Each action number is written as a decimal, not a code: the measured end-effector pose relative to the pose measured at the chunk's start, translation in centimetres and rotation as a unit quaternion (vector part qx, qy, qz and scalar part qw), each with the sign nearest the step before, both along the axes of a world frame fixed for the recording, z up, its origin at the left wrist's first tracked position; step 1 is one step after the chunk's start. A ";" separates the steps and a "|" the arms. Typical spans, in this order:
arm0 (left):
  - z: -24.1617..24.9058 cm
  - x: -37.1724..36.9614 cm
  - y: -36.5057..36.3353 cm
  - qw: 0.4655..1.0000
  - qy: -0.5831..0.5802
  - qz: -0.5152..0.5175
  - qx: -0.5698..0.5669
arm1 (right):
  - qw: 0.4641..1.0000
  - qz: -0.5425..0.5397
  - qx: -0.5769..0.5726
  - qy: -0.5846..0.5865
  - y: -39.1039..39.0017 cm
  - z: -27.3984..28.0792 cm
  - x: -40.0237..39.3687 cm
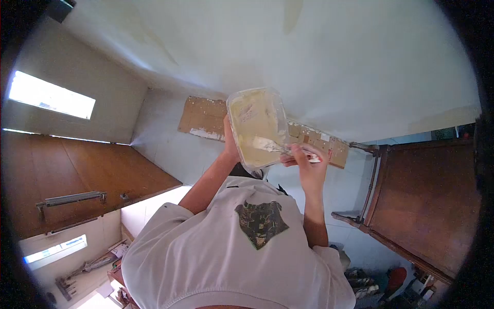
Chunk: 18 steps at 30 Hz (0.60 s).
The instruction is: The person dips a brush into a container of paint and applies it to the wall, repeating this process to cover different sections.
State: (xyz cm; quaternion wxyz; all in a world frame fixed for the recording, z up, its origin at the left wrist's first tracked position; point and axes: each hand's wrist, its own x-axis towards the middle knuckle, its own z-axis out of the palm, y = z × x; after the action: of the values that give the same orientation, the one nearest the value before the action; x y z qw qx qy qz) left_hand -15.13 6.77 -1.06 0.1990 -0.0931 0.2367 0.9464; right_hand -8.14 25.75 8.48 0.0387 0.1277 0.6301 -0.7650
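My left hand (231, 141) grips the left side of a clear plastic tub (282, 116), its fingers mostly hidden behind and under it. Pale yellow paint coats the inside of the tub. In my right hand (310, 167) is a paintbrush (268, 145), held with the fingers closed around the handle. White paint covers the bristles, which overlap the lower part of the tub. Some white and red shows on the handle by the fingers.
A pale painted wall (360, 67) rises in front of me. Paint-spattered cardboard (203, 114) lies along its foot, with another cardboard piece (337, 153) to the right. A wooden door (82, 175) stands at left, and a brown wooden panel (422, 201) at right.
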 end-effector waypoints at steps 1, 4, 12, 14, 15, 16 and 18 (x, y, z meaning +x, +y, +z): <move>0.2 0.2 0.0 1.000 -0.001 0.002 0.010 | 0.999 -0.022 -0.021 -0.009 0.3 -0.7 -0.1; 0.3 0.3 -0.2 0.998 0.007 -0.022 0.056 | 0.990 -0.088 -0.102 -0.032 0.6 -2.2 -0.4; 0.4 -0.2 -1.4 0.998 -0.012 0.035 -0.041 | 0.940 -0.144 -0.288 -0.115 0.1 -4.7 -2.2; 0.0 -0.8 -2.3 0.998 -0.004 0.047 -0.035 | 0.921 -0.152 -0.334 -0.126 -0.4 -5.3 -2.9; -0.4 -1.1 -2.8 0.997 0.011 0.062 -0.044 | 0.910 -0.159 -0.361 -0.132 -0.7 -5.8 -3.3; -1.1 -1.3 -3.2 0.995 0.025 0.076 -0.052 | 0.897 -0.165 -0.386 -0.138 -1.0 -6.1 -3.7; -3.5 -1.9 -5.0 0.997 0.027 0.070 0.009 | 0.892 -0.147 -0.405 -0.135 -2.0 -5.7 -4.7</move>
State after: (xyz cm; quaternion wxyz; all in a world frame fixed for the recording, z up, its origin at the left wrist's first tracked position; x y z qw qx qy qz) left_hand -17.02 1.81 -4.53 0.1272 -0.0823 0.2258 0.9623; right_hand -12.86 23.73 2.75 0.0585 0.2942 0.2286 -0.9262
